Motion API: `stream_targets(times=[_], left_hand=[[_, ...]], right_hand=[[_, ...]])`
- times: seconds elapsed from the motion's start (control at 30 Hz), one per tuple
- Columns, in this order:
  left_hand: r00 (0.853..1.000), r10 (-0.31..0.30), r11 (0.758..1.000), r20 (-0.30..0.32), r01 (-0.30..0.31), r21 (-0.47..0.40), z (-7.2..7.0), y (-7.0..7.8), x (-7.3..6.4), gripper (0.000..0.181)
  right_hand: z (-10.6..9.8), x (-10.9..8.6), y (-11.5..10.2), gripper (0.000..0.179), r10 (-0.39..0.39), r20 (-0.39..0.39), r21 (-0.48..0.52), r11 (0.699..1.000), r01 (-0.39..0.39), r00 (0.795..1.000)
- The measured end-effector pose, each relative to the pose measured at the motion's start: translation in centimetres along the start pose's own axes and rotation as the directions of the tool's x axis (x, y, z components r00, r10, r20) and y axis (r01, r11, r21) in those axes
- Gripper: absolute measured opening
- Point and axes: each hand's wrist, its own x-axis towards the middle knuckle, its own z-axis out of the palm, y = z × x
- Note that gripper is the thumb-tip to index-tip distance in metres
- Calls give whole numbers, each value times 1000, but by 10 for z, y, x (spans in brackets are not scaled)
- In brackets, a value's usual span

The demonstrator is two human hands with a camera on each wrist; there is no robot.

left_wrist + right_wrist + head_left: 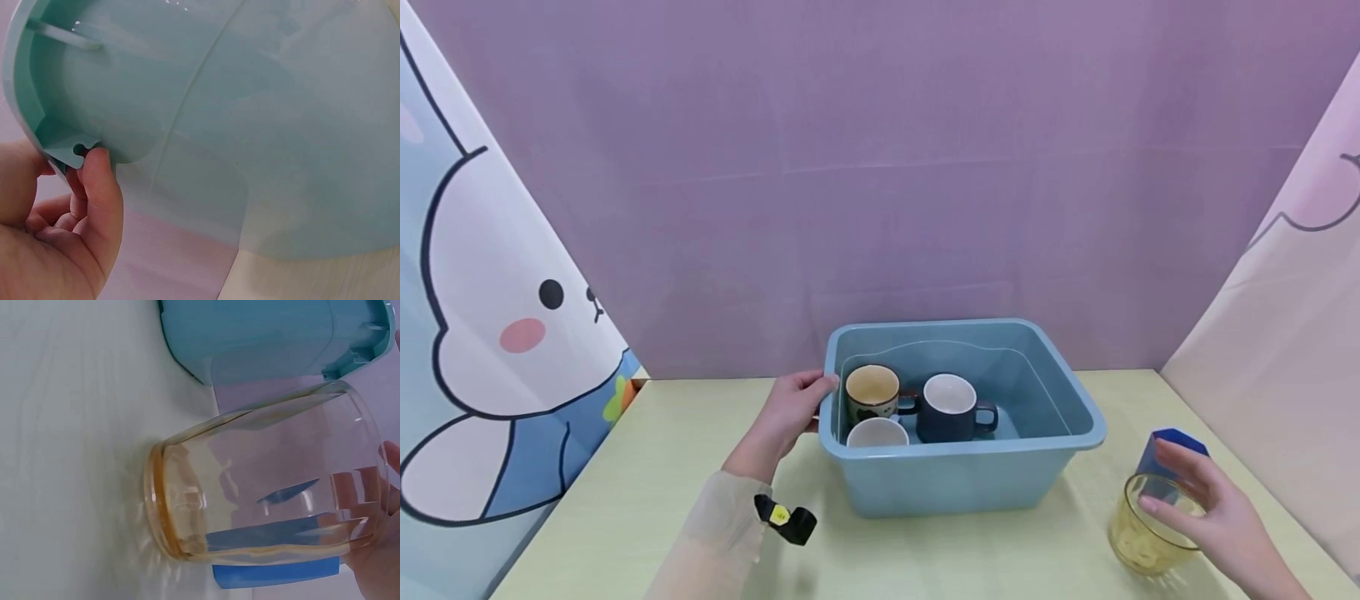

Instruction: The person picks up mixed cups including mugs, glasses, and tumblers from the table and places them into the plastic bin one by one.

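Observation:
My left hand (788,410) grips the left rim of a light blue plastic basin (947,479), thumb on top; in the left wrist view its fingers (103,194) curl under the edge. Inside the basin are a patterned mug with a cream interior (872,385), a white mug (877,433) and a dark navy mug (946,417) with a white inside. On the table at the right stands an upright, clear yellowish drinking glass (1138,533). My right hand (1221,504) is at its rim, thumb and fingers spread apart over the top.
A blue angular object (1180,440) stands behind the glass, partly hidden by my right hand. The pale table (700,433) ends at a purple cloth backdrop (880,192). Printed cartoon panels (512,333) flank the sides.

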Motion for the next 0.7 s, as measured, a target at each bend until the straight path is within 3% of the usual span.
stream_targets(times=[0.47, 0.7], left_hand=[[1000, -15, 1000, -1, 15, 3, 0, 0, 2, 41], [1000, -16, 1000, -2, 16, -3, 0, -1, 2, 41]], right_hand=[[6, -4, 8, 69, 31, 22, -19, 999, -31, 999], [7, -4, 15, 73, 76, 65, -76, 995, -71, 995]])
